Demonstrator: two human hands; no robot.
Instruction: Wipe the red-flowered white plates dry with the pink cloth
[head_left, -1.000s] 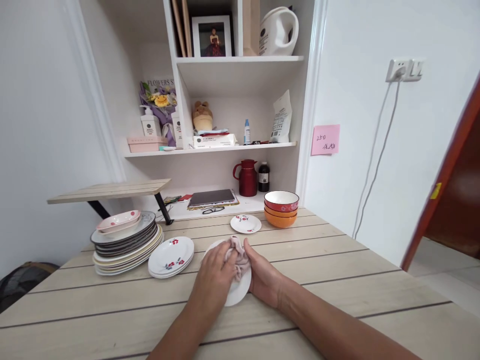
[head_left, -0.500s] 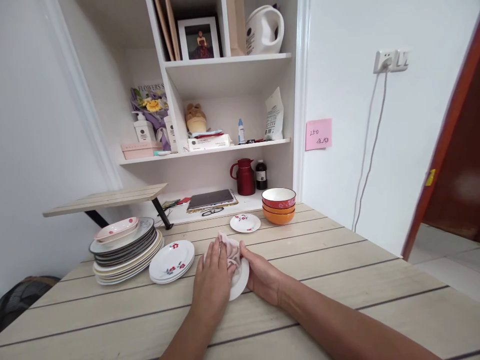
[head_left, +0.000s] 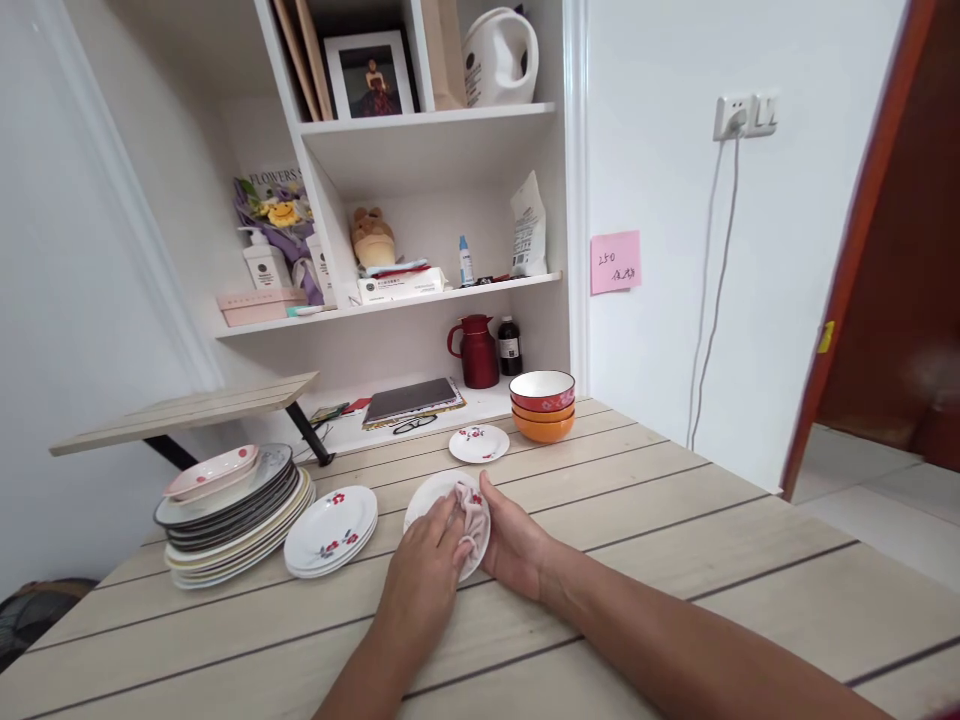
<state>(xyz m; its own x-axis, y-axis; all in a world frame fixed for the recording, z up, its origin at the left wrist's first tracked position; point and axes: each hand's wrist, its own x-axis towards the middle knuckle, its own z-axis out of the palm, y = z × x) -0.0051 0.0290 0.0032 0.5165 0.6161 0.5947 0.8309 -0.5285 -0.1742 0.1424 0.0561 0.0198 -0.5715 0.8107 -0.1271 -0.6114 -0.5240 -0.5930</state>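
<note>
A small white plate (head_left: 426, 497) lies flat on the wooden table (head_left: 675, 560) in front of me. My left hand (head_left: 424, 575) presses a crumpled pale pink cloth (head_left: 472, 510) onto the plate, fingers curled over it. My right hand (head_left: 514, 545) holds the plate's right rim, thumb on top by the cloth. A short stack of white plates with red flowers (head_left: 330, 520) sits just left of my left hand.
A tall stack of mixed plates (head_left: 225, 505) stands at the left, topped by a pink dish. A flowered saucer (head_left: 478, 443) and stacked red and orange bowls (head_left: 542, 405) sit behind. Shelves with a red jug (head_left: 475, 352) rise at the back. A doorway opens on the right.
My left hand has slid the cloth from the plate's far side toward its near right part. The view has swung to the right, so everything sits further left.
</note>
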